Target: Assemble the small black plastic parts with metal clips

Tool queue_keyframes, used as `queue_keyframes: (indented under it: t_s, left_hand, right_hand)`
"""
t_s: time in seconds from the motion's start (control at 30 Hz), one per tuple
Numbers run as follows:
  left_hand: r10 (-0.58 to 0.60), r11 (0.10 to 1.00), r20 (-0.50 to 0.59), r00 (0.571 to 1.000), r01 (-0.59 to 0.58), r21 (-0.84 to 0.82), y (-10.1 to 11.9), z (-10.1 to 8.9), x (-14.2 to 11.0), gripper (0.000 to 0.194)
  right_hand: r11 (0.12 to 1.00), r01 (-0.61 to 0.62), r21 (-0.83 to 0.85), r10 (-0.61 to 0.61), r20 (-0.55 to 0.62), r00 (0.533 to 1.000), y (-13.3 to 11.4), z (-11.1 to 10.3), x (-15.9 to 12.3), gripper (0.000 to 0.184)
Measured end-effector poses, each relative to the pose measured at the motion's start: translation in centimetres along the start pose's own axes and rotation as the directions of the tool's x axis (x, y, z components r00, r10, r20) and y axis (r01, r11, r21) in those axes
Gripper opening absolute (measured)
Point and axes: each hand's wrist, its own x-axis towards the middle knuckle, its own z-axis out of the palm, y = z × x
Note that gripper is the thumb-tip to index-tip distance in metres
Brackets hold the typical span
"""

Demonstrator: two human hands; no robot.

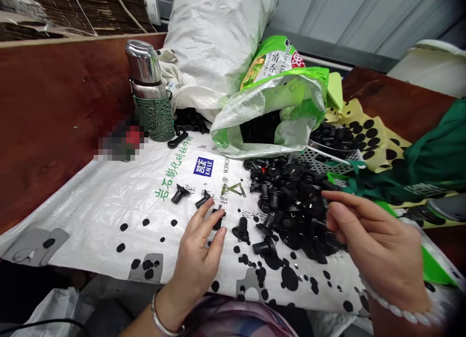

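My left hand [198,254] has its fingers stretched out and thumb apart, over the white woven sheet. A small black plastic part [217,220] lies by its fingertips; whether they touch it I cannot tell. To its upper left are two more black parts, one [179,193] lying apart and the other [203,199] closer. My right hand [374,244] is closed, thumb and forefinger pinched together at the right edge of a heap of black plastic parts [291,201]. What it pinches, if anything, is hidden. Thin brass-coloured strips [233,189] lie between the hands.
A steel flask [147,84] in a green knitted sleeve stands at back left. Behind the heap are an open green-and-white bag [269,104] and a white perforated basket [329,162]. Reddish-brown boards [65,84] wall the sides. Black dots [289,278] are scattered on the sheet.
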Motion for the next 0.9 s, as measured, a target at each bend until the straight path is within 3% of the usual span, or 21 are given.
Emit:
queue_keyframes:
  t_s: [0.17,0.3,0.37,0.5,0.63,0.8,0.9]
  left_hand:
    - [-0.074,0.996,0.032,0.997,0.075,-0.044,0.2,-0.3,0.2,0.031]
    - [-0.185,0.979,0.068,0.980,0.190,-0.078,0.2,-0.6,0.3,0.033]
    - [-0.222,0.968,0.071,0.972,0.228,-0.103,0.2,-0.7,0.3,0.035]
    - [-0.296,0.932,0.054,0.954,0.301,-0.201,0.7,-0.6,0.6,0.035]
    - [-0.423,0.873,0.077,0.903,0.428,-0.232,1.4,-0.4,1.1,0.034]
    - [-0.413,0.881,0.031,0.910,0.408,-0.240,1.5,-0.1,1.5,0.029]
    - [-0.373,0.900,0.012,0.928,0.365,-0.237,1.2,-0.1,1.5,0.028]
  right_hand:
    - [0.996,0.079,-0.049,-0.076,0.069,0.995,0.9,-0.4,1.8,0.027]
    - [0.956,0.221,-0.193,-0.188,0.177,0.966,1.8,-0.2,6.0,0.025]
    - [0.901,0.331,-0.280,-0.259,0.266,0.929,2.1,0.2,8.7,0.024]
    - [0.772,0.519,-0.367,-0.286,0.529,0.799,1.7,1.8,13.4,0.026]
    - [0.685,0.644,-0.342,-0.188,0.770,0.609,0.7,5.1,16.1,0.034]
    - [0.648,0.728,-0.223,-0.112,0.918,0.380,0.3,8.9,16.9,0.039]
    - [0.631,0.755,-0.180,-0.086,0.951,0.298,0.6,9.3,16.4,0.043]
